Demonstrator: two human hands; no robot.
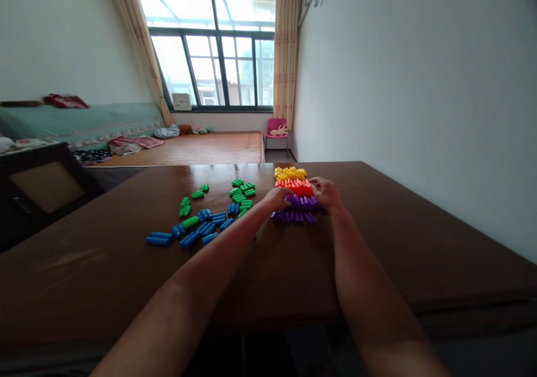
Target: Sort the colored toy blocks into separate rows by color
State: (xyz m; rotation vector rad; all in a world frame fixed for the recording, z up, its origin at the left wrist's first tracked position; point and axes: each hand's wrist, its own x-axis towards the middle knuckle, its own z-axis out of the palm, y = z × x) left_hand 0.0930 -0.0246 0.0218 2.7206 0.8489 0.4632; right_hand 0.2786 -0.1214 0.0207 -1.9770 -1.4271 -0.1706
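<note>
An upper row of purple plastic blocks [302,201] lies between my two hands. My left hand [277,199] has its fingers closed at the row's left end. At the right end, my right hand [327,193] grips with bent fingers, its fingertips also close to the red-orange blocks [296,187]. Whether the row is lifted off the table I cannot tell. Nearer to me is a second row of purple blocks [293,217], untouched. Yellow blocks [289,173] form the farthest rows, behind the red-orange ones.
Left of my forearm, loose blue blocks [206,229] and green blocks [244,188] are scattered over the dark brown table [377,243]. A white wall [419,86] runs along the right. Beyond the table are a bed platform [218,147] and a pink chair [277,126].
</note>
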